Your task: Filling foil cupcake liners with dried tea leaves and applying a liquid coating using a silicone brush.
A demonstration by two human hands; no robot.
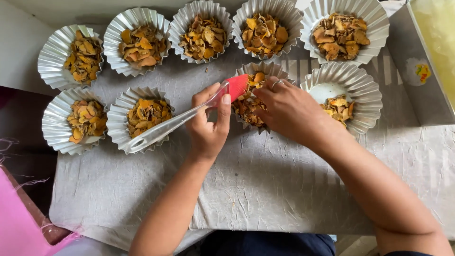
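The spatula [189,116], with a red head and a clear handle, lies slanted across the middle of the frame, and the left hand [208,124] grasps its handle with the head over a pleated foil cup [263,71] of dried orange-brown chips. The right hand [286,110], with a ring, rests in this same cup with fingers bent down; I cannot tell if it grips any chips. Eight more foil cups stand around on the grey cloth [265,189] of the desk, one [353,85] at right nearly empty.

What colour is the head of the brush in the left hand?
Red, on a clear handle; the head view shows the brush in the left hand.
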